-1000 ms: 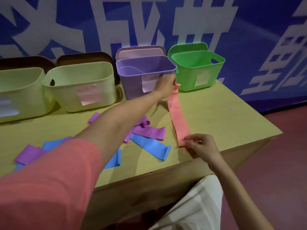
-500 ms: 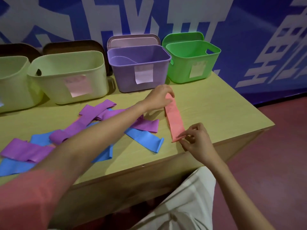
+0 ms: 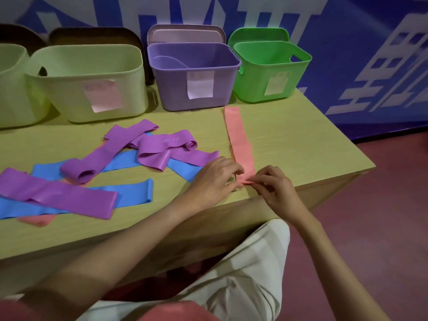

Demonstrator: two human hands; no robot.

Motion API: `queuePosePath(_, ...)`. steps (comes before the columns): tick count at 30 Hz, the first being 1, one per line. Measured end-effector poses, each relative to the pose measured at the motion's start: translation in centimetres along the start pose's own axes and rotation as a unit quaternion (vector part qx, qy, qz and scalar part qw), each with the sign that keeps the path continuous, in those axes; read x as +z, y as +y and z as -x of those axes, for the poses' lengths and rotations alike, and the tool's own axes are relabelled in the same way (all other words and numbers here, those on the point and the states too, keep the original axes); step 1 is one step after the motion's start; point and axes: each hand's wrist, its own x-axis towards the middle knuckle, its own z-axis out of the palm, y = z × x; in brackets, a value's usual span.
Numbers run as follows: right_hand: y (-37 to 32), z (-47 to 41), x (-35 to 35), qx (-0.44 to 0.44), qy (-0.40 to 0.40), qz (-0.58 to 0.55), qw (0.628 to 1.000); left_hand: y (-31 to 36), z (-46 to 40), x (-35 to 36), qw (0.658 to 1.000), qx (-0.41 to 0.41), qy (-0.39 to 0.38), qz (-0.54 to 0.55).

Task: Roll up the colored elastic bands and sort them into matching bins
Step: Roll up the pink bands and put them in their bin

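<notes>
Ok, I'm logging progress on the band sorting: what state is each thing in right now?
pink band: flat on table, near end being rolled
left hand: pinching band's near end
right hand: pinching band's near end
purple bin: open, lid behind
green bin: open
purple bands: loose, unrolled
blue bands: flat, unrolled

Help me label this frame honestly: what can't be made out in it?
- Labels on the purple bin and green bin: writing too blurred to read, head view.
- Leftmost pale green bin: cut off by the left edge.
- Near end of the pink band: hidden by the left hand and right hand.
- Second pink band: mostly under blue bands and purple bands.
</notes>
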Motion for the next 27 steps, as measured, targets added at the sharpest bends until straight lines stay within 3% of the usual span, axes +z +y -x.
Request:
queuePosePath(14,-0.4,1.7,1.4,-0.028,0.068,0.040,0.996,0.3,1.0,2.2,0.995,0.015,0.075,-0.058)
queuePosePath(22,-0.4,2.0,1.6,-0.050,0.080,0.084,0.992,0.1,1.6,2.7,0.982,0.068,0.115,-0.134)
queuePosePath(27,-0.4,2.6,2.0,-0.062,0.094,0.133,0.985,-0.2,2.1,2.7,0.976,0.084,0.101,-0.175)
